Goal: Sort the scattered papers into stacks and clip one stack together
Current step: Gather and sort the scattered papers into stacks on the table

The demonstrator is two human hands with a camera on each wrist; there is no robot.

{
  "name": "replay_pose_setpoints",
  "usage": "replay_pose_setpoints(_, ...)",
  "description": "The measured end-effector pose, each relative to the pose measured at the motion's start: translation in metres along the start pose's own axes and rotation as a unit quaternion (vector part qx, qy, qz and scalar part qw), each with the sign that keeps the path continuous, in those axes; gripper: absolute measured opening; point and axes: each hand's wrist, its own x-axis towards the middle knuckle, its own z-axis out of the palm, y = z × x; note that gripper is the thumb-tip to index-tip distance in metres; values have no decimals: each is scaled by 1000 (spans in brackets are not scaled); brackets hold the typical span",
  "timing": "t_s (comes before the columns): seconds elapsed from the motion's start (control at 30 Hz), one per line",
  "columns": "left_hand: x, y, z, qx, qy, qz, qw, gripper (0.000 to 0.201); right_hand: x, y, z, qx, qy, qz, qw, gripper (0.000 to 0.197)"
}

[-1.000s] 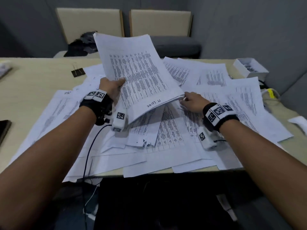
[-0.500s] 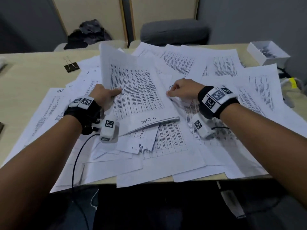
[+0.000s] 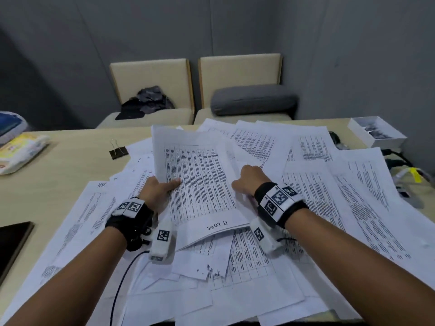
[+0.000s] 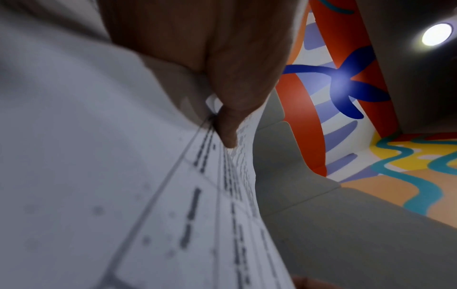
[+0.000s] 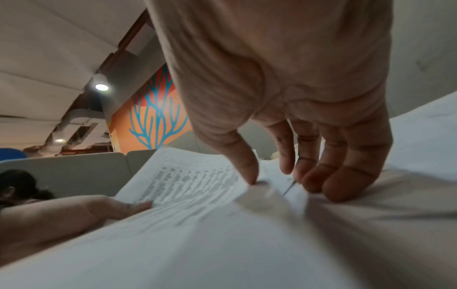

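Stack of printed sheets [image 3: 200, 184] sits mid-surface, on top of the scattered papers [image 3: 341, 203] that cover most of the surface [image 3: 58, 165]. Top sheet is a printed table; handwritten label at its near short edge reads upside down. Long axis runs near-to-far, far end tipped slightly left. Near edge is raised off the loose sheets below it.

Left hand [image 3: 157, 192] grips the stack's left long edge, thumb on the top face, fingers hidden under. Left wrist view confirms: thumb [image 4: 228, 129] presses onto the printed face at the edge.

Right hand [image 3: 250, 180] is at the stack's right long edge, fingers curled down. Right wrist view: thumb [image 5: 243, 166] on the top sheet near the edge, fingertips [image 5: 346, 181] down on paper just beside it. Looks like a pinch on the stack's edge; blur there, so the exact contact is unclear.

Edges and room:
- Loose sheets overhang the surface's near edge.
- Bare surface is on the left and far-left only.
- Binder clip [image 3: 118, 150] lies on that bare area, just beside the paper spread, far-left of the stack.
- White box [image 3: 376, 132] at the far-right corner, touching the paper spread's fringe.
- Dark flat device [image 3: 14, 241] at the left edge; coloured packet [image 3: 21, 151] far-left.
- Right side is fully papered out to the cables [image 3: 397, 158].
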Motion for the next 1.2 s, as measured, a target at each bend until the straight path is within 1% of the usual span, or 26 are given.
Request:
replay_pose_setpoints(0.03, -1, 4, 0, 0, -2, 1, 1000, 28, 0, 3, -5, 13, 11, 3, 1000, 14)
replay_pose_setpoints(0.1, 0, 7, -2, -14, -14, 13, 1000, 20, 2, 11, -11, 16, 20, 18, 999, 19)
replay_pose_setpoints(0.2, 7, 12, -19, -43, 7, 53, 998, 24, -3, 17, -12, -7, 28, 26, 999, 25)
replay_pose_setpoints(0.23, 11, 13, -27, -46, 16, 63, 997, 26, -6, 15, -11, -20, 28, 18, 999, 30)
replay_pose_setpoints(0.3, 18, 14, -45, -51, 26, 66, 996, 32, -12, 7, -3, -32, 13, 12, 999, 50)
replay_pose_setpoints(0.37, 23, 15, -58, -30, 31, 57, 997, 37, -14, -5, 10, -43, 4, 32, 999, 83)
replay_pose_setpoints(0.4, 23, 15, -62, -4, 30, 51, 998, 40, -14, -11, 17, -45, 3, 42, 998, 94)
replay_pose_setpoints(0.43, 26, 13, -65, 17, 26, 54, 998, 43, -12, -14, 22, -35, 8, 45, 998, 99)
replay_pose_setpoints(0.5, 26, 11, -67, 41, 27, 52, 997, 45, -8, -18, 23, 22, 25, 45, 998, 109)
replay_pose_setpoints(0.57, 27, 7, -68, 52, 27, 56, 997, 44, -7, -13, 13, 118, 29, 48, 991, 121)
replay_pose_setpoints(0.6, 27, 6, -70, 51, 21, 59, 997, 43, -6, -7, 5, 174, 41, 48, 983, 119)
replay_pose_setpoints(0.63, 28, 5, -72, 49, 20, 61, 997, 41, -6, 0, -4, 217, 58, 48, 973, 112)
replay_pose_setpoints(0.7, 26, 2, -74, 41, 9, 62, 997, 41, -10, 15, -20, 246, 99, 39, 963, 88)
replay_pose_setpoints(0.8, 24, -1, -70, 43, -12, 42, 998, 39, -20, 36, -34, 230, 169, 11, 958, 56)
replay_pose_setpoints(0.87, 22, -7, -65, 46, -34, 24, 998, 38, -29, 48, -40, 198, 232, -15, 952, 35)
replay_pose_setpoints(0.9, 21, -10, -62, 48, -46, 10, 998, 39, -34, 55, -41, 187, 254, -27, 948, 27)
replay_pose_setpoints(0.93, 18, -11, -57, 30, -66, -2, 997, 41, -39, 61, -42, 179, 258, -34, 949, 23)
replay_pose_setpoints(0.97, 15, -11, -51, 2, -80, -11, 997, 39, -43, 67, -41, 169, 247, -35, 953, 23)
replay_pose_setpoints(1.0, 11, -9, -45, -11, -90, -12, 996, 33, -47, 72, -38, 158, 221, -27, 962, 25)
replay_pose_setpoints(1.03, 6, -7, -39, -9, -94, -15, 995, 25, -49, 76, -33, 149, 192, -23, 970, 29)
replay_pose_setpoints(1.1, -1, -3, -29, -3, -84, -8, 996, 19, -52, 80, -23, 120, 148, -7, 982, 42)
replay_pose_setpoints(1.13, -4, -1, -26, -7, -83, -4, 997, 17, -52, 80, -20, 92, 150, 10, 984, 50)
replay_pose_setpoints(1.17, -6, 1, -25, -6, -75, 1, 997, 17, -53, 78, -19, 66, 175, 23, 982, 56)
replay_pose_setpoints(1.2, -8, 1, -24, -8, -68, 6, 998, 17, -53, 77, -20, 57, 210, 33, 975, 54)
